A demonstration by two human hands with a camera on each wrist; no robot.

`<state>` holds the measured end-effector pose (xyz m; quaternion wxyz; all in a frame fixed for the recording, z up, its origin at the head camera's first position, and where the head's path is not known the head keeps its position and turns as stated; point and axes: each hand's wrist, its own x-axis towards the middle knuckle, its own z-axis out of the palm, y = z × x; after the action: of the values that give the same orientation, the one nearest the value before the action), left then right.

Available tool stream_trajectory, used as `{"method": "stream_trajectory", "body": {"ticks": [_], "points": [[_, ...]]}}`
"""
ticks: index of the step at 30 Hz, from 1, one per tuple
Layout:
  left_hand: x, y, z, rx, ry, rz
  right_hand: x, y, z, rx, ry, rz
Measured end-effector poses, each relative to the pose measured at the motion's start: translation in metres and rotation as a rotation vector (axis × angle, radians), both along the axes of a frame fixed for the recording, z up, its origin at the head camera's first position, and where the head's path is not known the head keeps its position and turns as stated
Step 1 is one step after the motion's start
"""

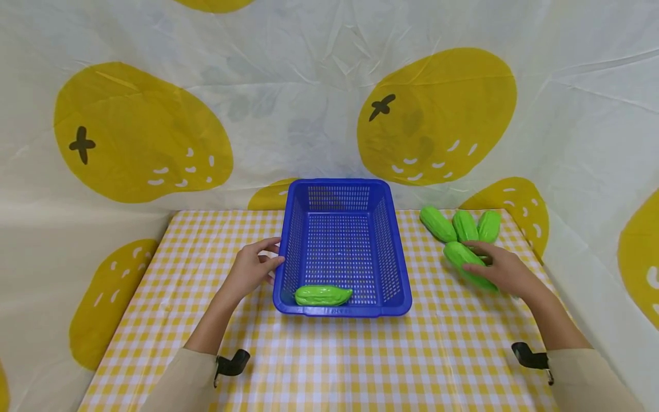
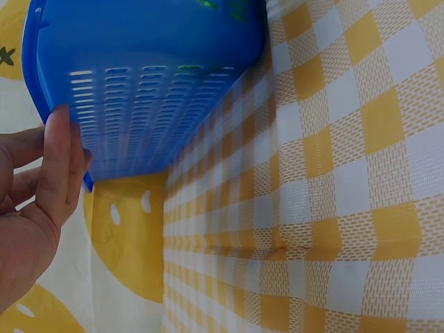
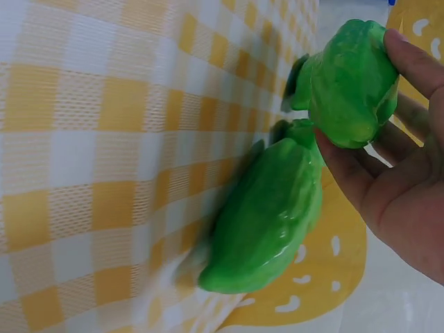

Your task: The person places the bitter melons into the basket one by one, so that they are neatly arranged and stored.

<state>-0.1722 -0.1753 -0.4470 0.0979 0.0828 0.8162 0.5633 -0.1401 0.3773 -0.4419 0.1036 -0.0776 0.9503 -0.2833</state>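
A blue plastic basket (image 1: 340, 311) with slotted walls stands in the middle of the checked table. My left hand (image 1: 249, 269) holds its left rim, fingers against the outside of the wall (image 2: 125, 104). Inside the basket, one green bitter melon (image 1: 323, 295) lies crosswise along the near wall. On the right, my right hand (image 1: 501, 269) grips another bitter melon (image 3: 354, 87) between thumb and fingers, its far end close to the others. Three more bitter melons (image 1: 437, 224) (image 1: 465, 226) (image 1: 489, 226) lie side by side just behind it.
A yellow-and-white checked cloth (image 1: 340, 366) covers the table. Behind and beside it hangs a pale curtain (image 1: 298, 126) printed with large yellow fruit. The basket's far end stands close to the curtain.
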Motion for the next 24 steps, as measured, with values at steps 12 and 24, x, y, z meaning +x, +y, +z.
{"method": "stream_trajectory", "body": {"ticks": [12,24], "points": [[-0.002,-0.001,0.0,-0.016,0.0,0.003,-0.025,-0.023,0.028,0.005,0.003,0.085],[-0.001,0.0,-0.001,-0.009,-0.003,0.015,-0.054,-0.058,0.058,0.018,0.055,0.18]]}}
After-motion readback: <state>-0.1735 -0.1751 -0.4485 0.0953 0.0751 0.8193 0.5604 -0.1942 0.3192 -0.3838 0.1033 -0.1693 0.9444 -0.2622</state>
